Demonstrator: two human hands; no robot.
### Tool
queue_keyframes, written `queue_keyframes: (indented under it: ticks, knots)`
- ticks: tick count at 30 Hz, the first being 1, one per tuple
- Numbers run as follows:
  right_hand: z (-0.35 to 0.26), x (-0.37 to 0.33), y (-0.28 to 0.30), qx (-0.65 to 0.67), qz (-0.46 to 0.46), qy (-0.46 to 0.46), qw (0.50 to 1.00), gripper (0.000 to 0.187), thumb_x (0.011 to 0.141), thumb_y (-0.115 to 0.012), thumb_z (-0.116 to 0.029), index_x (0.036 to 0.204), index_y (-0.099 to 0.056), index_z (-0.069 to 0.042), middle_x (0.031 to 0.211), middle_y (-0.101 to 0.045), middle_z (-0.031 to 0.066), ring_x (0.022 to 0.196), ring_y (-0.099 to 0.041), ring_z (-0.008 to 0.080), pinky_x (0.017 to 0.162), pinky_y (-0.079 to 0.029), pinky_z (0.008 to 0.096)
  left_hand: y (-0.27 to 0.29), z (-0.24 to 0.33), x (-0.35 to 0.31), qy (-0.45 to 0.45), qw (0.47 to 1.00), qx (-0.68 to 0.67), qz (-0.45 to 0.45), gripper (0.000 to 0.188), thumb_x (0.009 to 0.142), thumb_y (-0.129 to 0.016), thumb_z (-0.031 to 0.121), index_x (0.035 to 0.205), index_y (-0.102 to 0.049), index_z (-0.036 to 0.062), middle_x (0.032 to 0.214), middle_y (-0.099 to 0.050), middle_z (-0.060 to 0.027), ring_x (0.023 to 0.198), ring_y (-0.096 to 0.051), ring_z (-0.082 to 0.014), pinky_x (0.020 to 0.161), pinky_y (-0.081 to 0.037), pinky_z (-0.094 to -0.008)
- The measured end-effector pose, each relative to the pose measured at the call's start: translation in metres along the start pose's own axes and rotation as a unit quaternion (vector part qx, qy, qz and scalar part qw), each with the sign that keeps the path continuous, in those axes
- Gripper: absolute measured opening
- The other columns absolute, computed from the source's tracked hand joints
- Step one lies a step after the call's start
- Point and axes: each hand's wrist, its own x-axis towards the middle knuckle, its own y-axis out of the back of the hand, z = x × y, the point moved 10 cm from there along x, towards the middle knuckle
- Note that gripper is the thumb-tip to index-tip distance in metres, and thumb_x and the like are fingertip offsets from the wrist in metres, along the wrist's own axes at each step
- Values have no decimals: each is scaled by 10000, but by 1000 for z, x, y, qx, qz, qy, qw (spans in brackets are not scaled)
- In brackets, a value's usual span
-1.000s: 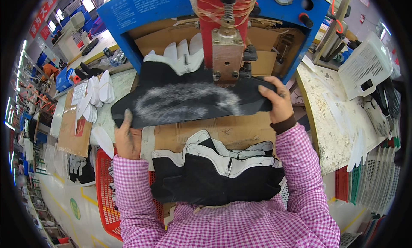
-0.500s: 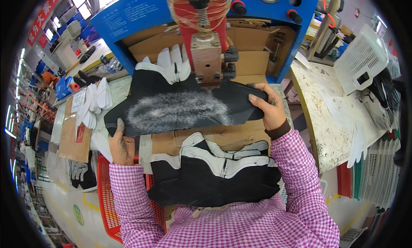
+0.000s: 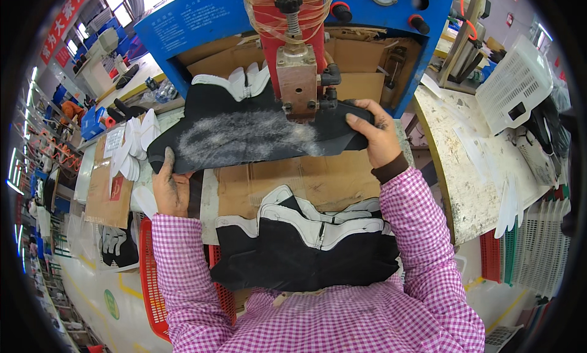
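Note:
A large black fabric piece (image 3: 244, 135) with a chalky white patch across it is stretched between my two hands. White scalloped shapes (image 3: 235, 84) stick up along its far edge. My left hand (image 3: 170, 188) pinches its near left corner, thumb on top. At the right end, my right hand (image 3: 380, 133) grips it with the thumb on top and fingers around the far edge. The metal press head (image 3: 298, 81) of a blue machine stands over the piece, right of its middle; whether they touch I cannot tell. Closer to me lie stacked black pieces (image 3: 306, 261) with white scalloped edges.
The blue machine frame (image 3: 202, 29) rises behind, with a red arm (image 3: 284, 32) wrapped in yellowish strands. Brown cardboard (image 3: 293, 176) covers the bench. White cut-outs (image 3: 131, 148) lie at left, above a red basket (image 3: 153, 279). A worn side table (image 3: 477, 169) stands at right.
Both hands have shifted the black piece slightly away from me, farther under the press head. More cardboard shows in front of it. The stacked pieces stay in place.

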Motion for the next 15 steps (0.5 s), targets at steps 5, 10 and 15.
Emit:
queue_keyframes:
  ticks: [5,10,15]
  knots:
    - [-35,-23,36,1,29,15,999,231,846,-644,-60,1056,-575,5,988,-625,51,916,-580,118,828,-464,240,-43,-27,-17,5,999,-8,-37,309,955,-545,163,1230,-520,23,1151,-636,-135,992,-653,-260,819,-556,-417]
    - [-78,-102,75,-67,13,-56,996,316,769,-649,-129,1041,-538,-11,943,-609,70,862,-586,138,785,-466,251,-59,-61,-86,128,986,-44,-96,379,901,-622,110,1229,-482,-19,1093,-629,-136,977,-642,-260,843,-549,-387]
    - [-62,-175,84,-142,-71,-165,973,438,741,-728,-299,1008,-529,-16,1025,-594,72,927,-554,134,807,-443,260,-18,-53,-106,211,876,291,-321,242,876,-627,198,973,-624,-24,940,-680,-142,789,-654,-195,709,-532,-318]
